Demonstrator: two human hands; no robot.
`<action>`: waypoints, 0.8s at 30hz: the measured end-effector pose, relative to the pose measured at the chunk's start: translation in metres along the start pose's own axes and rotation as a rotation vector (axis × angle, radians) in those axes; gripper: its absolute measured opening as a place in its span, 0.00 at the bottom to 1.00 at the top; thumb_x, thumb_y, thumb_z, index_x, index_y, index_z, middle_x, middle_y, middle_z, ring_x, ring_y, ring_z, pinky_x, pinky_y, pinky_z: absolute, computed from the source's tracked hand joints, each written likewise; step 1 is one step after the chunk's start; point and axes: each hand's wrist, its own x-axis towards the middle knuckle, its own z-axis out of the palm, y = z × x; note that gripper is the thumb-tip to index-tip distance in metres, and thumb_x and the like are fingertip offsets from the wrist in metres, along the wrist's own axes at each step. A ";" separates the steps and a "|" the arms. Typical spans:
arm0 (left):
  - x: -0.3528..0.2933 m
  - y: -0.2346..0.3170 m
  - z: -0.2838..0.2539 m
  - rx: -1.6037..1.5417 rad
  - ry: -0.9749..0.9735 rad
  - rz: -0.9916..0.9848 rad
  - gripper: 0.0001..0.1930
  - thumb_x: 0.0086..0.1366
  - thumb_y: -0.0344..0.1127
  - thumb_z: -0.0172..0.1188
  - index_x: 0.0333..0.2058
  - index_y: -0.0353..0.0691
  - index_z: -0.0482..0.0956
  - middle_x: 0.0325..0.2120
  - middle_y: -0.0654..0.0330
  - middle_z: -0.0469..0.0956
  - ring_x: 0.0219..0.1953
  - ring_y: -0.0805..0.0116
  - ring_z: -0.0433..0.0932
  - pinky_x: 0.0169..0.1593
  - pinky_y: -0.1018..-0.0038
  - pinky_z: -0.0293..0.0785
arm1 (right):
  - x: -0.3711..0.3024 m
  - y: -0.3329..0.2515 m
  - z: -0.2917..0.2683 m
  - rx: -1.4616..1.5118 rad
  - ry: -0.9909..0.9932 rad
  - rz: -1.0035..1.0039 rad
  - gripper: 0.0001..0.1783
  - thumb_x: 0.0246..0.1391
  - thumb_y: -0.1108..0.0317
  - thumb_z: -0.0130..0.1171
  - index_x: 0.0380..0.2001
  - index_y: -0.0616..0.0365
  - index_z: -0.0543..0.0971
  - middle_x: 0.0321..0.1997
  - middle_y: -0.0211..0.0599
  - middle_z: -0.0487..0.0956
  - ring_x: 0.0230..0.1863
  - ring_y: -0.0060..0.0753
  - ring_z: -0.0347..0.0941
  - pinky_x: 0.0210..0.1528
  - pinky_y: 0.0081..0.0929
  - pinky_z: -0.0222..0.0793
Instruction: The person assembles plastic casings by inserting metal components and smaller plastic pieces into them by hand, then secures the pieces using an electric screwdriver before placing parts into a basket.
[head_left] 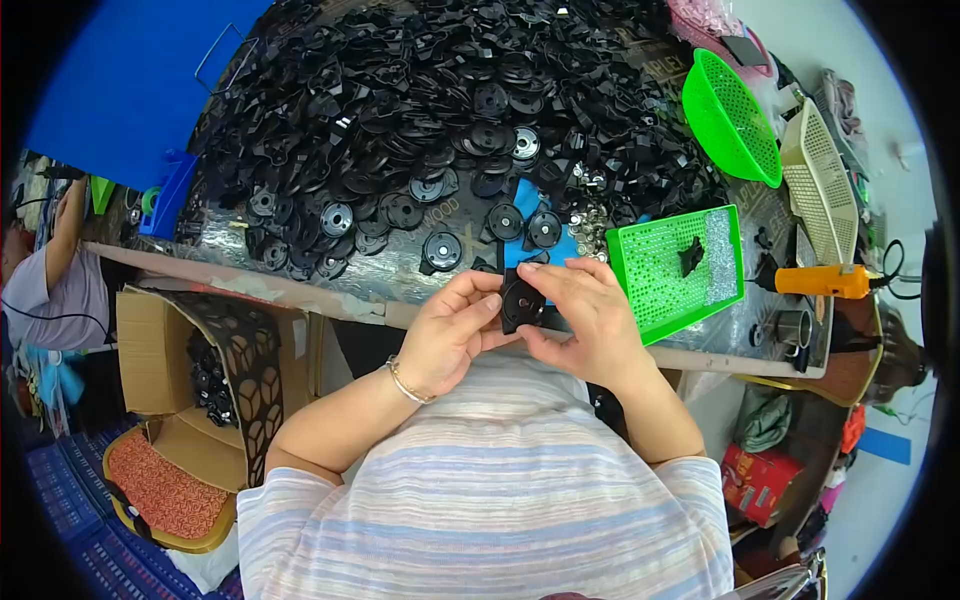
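In front of my body, at the table's near edge, both hands hold one black round plastic part. My left hand grips its left side with thumb and fingers closed. From the right, my right hand has its fingers over the part's top and the thumb below. Just beyond my fingers, similar black discs lie on a blue piece. Close to my right hand is a green tray holding a black piece and many tiny silvery pieces. Small metal parts lie beside the tray.
A large heap of black parts covers the far table. On the right are a green basket, a beige basket, an orange power screwdriver and a metal cup. At left stand a cardboard box and another person.
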 end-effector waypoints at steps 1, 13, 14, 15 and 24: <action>0.000 0.000 0.000 0.004 0.003 0.001 0.09 0.64 0.30 0.44 0.44 0.40 0.67 0.41 0.58 0.71 0.44 0.67 0.73 0.48 0.66 0.73 | 0.000 -0.001 0.000 -0.010 0.006 0.004 0.32 0.31 0.70 0.65 0.47 0.56 0.70 0.43 0.36 0.76 0.43 0.31 0.73 0.49 0.34 0.61; -0.004 0.005 -0.001 0.011 0.017 0.013 0.09 0.65 0.29 0.44 0.43 0.38 0.66 0.40 0.60 0.71 0.43 0.71 0.73 0.49 0.68 0.72 | 0.005 -0.011 -0.001 -0.047 -0.050 0.034 0.29 0.31 0.71 0.64 0.44 0.58 0.72 0.42 0.35 0.76 0.42 0.33 0.72 0.45 0.29 0.63; -0.004 0.005 -0.001 0.008 0.015 0.022 0.09 0.65 0.29 0.44 0.43 0.38 0.67 0.40 0.60 0.71 0.43 0.71 0.73 0.49 0.68 0.72 | 0.004 -0.010 0.000 -0.035 -0.063 0.045 0.28 0.31 0.72 0.64 0.43 0.58 0.72 0.42 0.36 0.75 0.42 0.34 0.71 0.44 0.29 0.64; -0.004 0.006 -0.001 0.007 0.014 0.021 0.09 0.65 0.29 0.44 0.43 0.38 0.67 0.40 0.60 0.71 0.43 0.71 0.73 0.49 0.68 0.72 | 0.004 -0.010 0.001 -0.035 -0.063 0.045 0.28 0.31 0.72 0.64 0.43 0.58 0.72 0.42 0.36 0.75 0.42 0.34 0.71 0.44 0.29 0.64; -0.003 0.004 -0.003 -0.037 0.006 -0.013 0.09 0.65 0.29 0.44 0.43 0.40 0.66 0.41 0.60 0.71 0.43 0.69 0.73 0.49 0.67 0.71 | 0.004 -0.012 0.001 0.146 -0.037 0.166 0.28 0.31 0.75 0.63 0.43 0.58 0.73 0.42 0.38 0.72 0.43 0.40 0.69 0.45 0.31 0.67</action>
